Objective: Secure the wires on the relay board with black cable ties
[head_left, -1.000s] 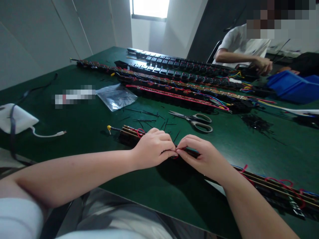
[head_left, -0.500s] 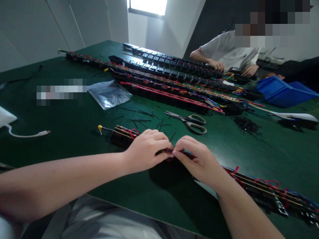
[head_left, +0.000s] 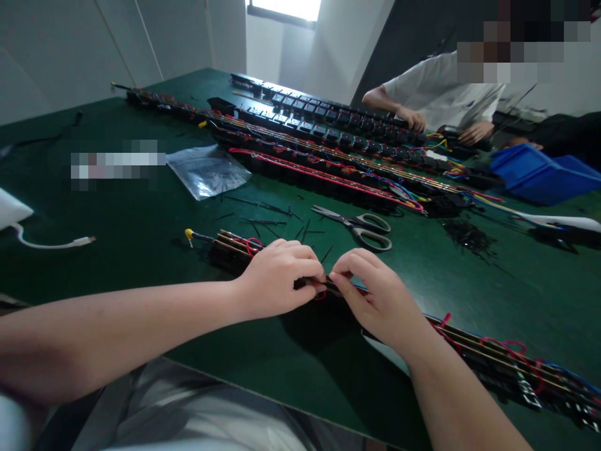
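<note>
A long dark bar with brass-coloured rails and red and blue wires (head_left: 498, 357) runs slantwise across the near side of the table, beneath both hands. My left hand (head_left: 282, 277) curls over its middle, thumb and fingers pinched on the red wires there. Close beside it, my right hand (head_left: 378, 294) has thumb and forefinger pressed together over the same bar; whatever is between those fingertips is too small to make out. A yellow-tipped cable (head_left: 189, 234) sticks out at the bar's left end.
Scissors (head_left: 357, 227) lie beyond my hands, by scattered black cable ties (head_left: 267, 221). Further back are a plastic bag (head_left: 209, 170), several long wired bars (head_left: 319, 178), a heap of black bits (head_left: 469, 238) and a blue bin (head_left: 539, 172). Another person's hands (head_left: 413, 118) work at the far side.
My right fingertips have drawn slightly away to the right from my left fingertips, leaving a small gap over the bar. My left hand keeps its pinch; the view has shifted slightly.
</note>
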`<state>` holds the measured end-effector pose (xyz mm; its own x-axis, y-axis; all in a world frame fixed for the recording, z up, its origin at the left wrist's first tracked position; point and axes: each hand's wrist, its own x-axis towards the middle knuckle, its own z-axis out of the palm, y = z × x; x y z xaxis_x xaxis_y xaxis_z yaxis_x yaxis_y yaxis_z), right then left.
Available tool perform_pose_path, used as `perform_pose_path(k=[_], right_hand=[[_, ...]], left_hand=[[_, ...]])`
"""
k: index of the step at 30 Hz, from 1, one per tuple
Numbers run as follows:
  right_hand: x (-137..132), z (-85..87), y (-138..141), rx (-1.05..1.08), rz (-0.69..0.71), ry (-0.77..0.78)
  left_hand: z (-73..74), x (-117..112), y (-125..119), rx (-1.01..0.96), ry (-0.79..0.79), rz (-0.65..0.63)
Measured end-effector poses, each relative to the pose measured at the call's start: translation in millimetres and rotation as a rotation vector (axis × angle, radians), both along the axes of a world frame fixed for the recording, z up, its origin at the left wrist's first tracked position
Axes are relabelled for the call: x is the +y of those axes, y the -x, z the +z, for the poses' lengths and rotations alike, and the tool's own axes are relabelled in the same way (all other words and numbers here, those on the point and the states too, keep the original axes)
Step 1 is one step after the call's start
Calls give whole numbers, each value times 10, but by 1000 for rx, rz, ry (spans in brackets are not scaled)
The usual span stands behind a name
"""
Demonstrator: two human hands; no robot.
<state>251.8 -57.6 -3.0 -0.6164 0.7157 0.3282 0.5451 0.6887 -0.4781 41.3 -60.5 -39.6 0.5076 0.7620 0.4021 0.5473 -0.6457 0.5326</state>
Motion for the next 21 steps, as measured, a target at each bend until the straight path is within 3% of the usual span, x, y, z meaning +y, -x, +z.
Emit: perform_pose_path(k=[14, 21], right_hand=[[-31, 4, 52, -58, 50, -53], [-93, -36, 114, 26, -28, -7]], left_hand=[[-9, -2, -6, -4, -22, 7], [-12, -17, -23, 26, -57, 12]])
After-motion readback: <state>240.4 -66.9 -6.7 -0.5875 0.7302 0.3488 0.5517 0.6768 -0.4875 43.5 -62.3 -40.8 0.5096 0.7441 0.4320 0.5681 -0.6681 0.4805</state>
